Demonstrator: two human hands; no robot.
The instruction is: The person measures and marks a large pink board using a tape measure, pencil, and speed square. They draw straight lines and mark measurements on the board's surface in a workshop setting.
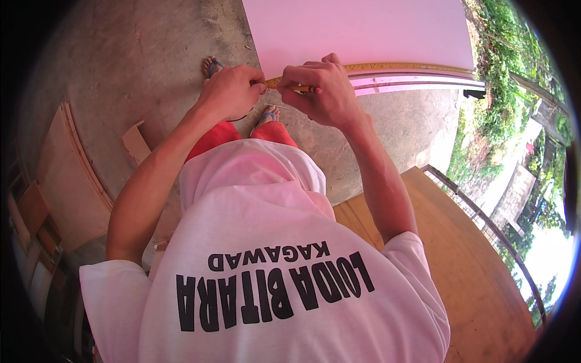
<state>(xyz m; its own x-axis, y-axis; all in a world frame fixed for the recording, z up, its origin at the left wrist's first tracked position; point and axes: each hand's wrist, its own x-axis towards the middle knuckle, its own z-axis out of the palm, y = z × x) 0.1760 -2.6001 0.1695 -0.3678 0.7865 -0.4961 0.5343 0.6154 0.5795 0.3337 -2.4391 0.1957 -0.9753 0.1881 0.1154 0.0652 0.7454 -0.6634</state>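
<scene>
A yellow tape measure (399, 66) lies stretched along the near edge of a large white board (357, 30), which looks pinkish in this light. My left hand (233, 91) is closed on the tape's left end, just off the board's near left corner. Whether it holds the hook or the case is hidden by the fingers. My right hand (324, 91) rests over the tape at the board's edge, fingers curled around a pencil (307, 89) with a reddish tip. Part of the tape passes beneath this hand.
Metal-looking strips (417, 83) run along the board's near edge. A brown wooden panel (448, 254) stands at my lower right. Plywood sheets (69, 175) lean at the left, near a small board piece (137, 142). Beneath me is concrete floor (151, 54); greenery borders the right.
</scene>
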